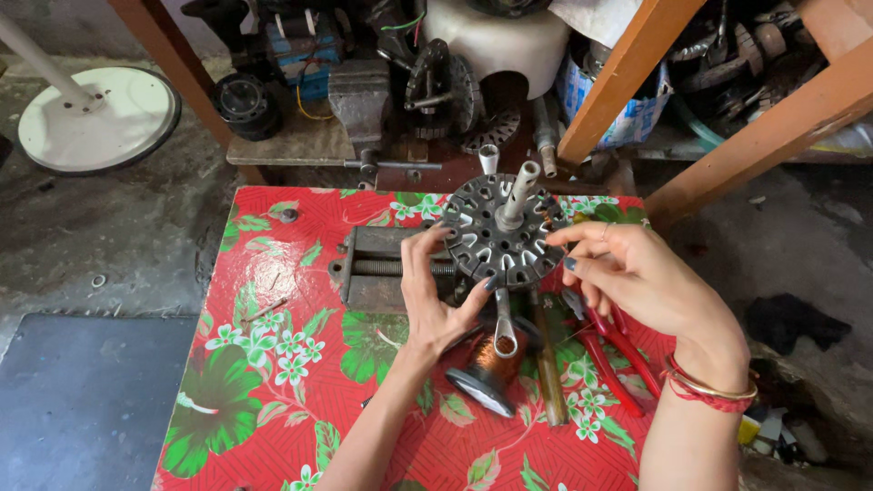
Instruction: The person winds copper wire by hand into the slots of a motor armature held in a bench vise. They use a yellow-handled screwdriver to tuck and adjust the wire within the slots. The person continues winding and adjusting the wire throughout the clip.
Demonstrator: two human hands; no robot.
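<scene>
While your left hand [435, 305] braces the stator [503, 232] with spread fingers and your right hand [627, 277] pinches fine wire, a tug could snap it.

A round grey slotted stator [498, 238] with upright shaft sits clamped on the vise.

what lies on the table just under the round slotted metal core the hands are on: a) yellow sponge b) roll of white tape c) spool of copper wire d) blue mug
c: a spool of copper wire lies on the flowered table just below the slotted core, which the left hand and right hand both touch.
</scene>
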